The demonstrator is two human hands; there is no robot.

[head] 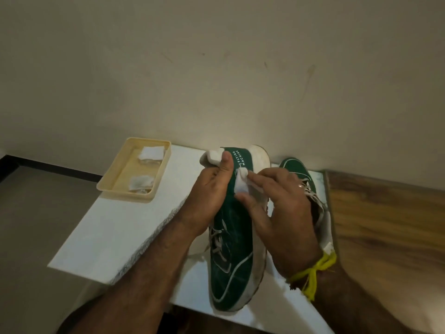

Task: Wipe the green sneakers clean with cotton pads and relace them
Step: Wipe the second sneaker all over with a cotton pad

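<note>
white table by beige wall | left hand fingers grip sneaker | right hand fingers pinch pad

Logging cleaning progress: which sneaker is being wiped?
The sneaker in front, gripped by the left hand; the right hand presses a pad on it. The other sneaker lies behind, untouched.

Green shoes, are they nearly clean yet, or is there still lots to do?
Not nearly. A used-looking pad lies in the tray, so some wiping looks done. Right now the left hand holds one sneaker while the right hand presses a cotton pad to its green side. Its white sole looks dirty, and the second sneaker waits with loose laces.
</note>
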